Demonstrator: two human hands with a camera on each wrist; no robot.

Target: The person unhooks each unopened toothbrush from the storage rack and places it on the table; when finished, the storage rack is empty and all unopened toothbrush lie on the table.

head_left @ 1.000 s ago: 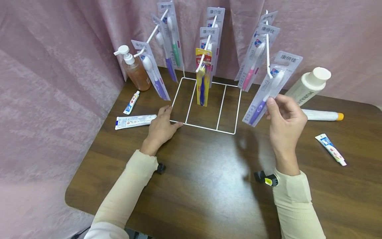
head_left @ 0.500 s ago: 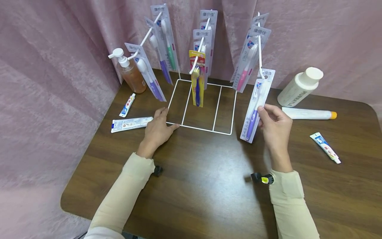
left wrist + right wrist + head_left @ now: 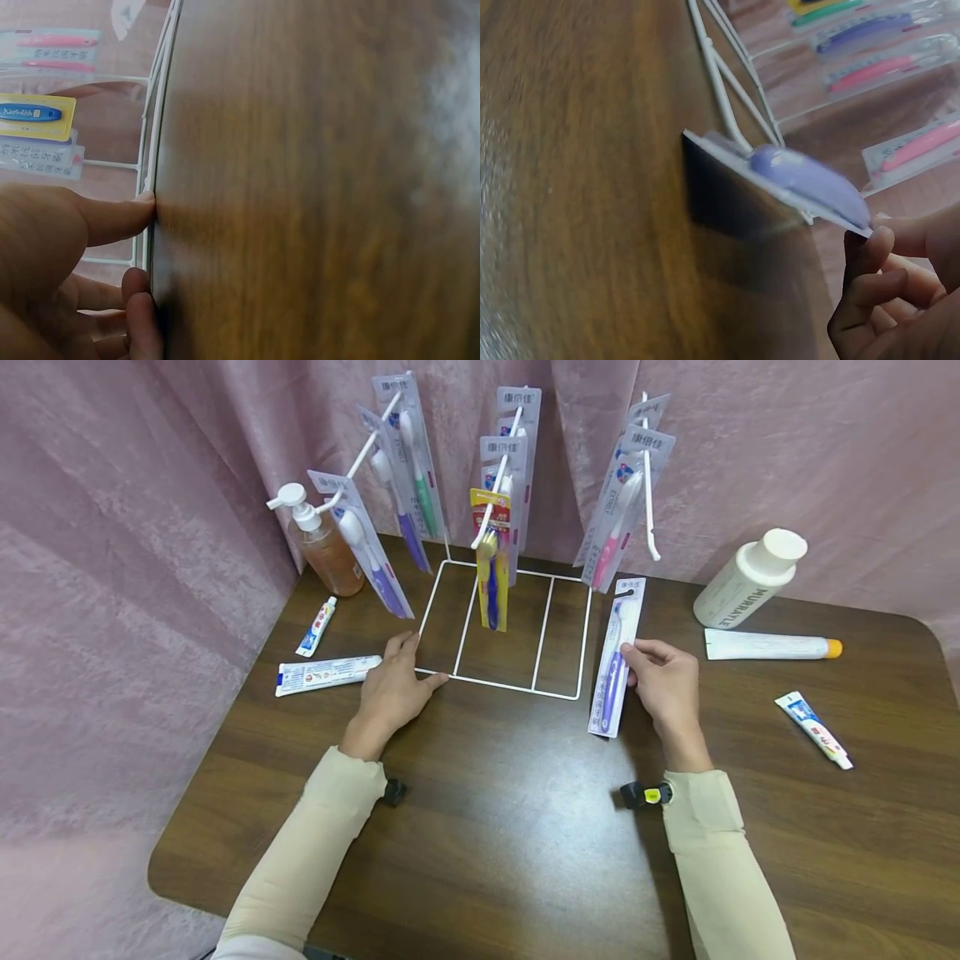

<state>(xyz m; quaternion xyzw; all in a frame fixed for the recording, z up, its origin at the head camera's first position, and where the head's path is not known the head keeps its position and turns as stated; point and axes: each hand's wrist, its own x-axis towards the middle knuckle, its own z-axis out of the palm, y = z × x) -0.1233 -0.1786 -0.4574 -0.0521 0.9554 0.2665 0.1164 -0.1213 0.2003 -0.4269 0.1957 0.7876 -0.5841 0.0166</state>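
My right hand (image 3: 663, 681) pinches the edge of a packaged purple toothbrush (image 3: 613, 672) between thumb and fingers. The pack is off the hook, just right of the wire rack's base. In the right wrist view, the purple handle (image 3: 810, 180) faces up inside its clear blister. My left hand (image 3: 393, 685) rests at the front left corner of the white wire rack (image 3: 517, 685), its thumb and fingers spread and touching the wire. The left wrist view has the thumb (image 3: 120, 217) against the front wire. Above the base, the rack's right hook (image 3: 648, 510) carries packs with a pink toothbrush (image 3: 611, 539) in front.
Purple and green packs hang left; a yellow toothbrush pack (image 3: 491, 577) hangs mid-rack. A pump bottle (image 3: 330, 556), small toothpaste tube (image 3: 317, 627) and larger tube (image 3: 326, 675) lie left. A white bottle (image 3: 742, 585), orange-capped tube (image 3: 772, 645) and small tube (image 3: 813, 729) lie right.
The right hand has drawn the purple toothbrush pack off the tip of the right hook, moving it down and left. My left hand has stayed at the rack's corner.
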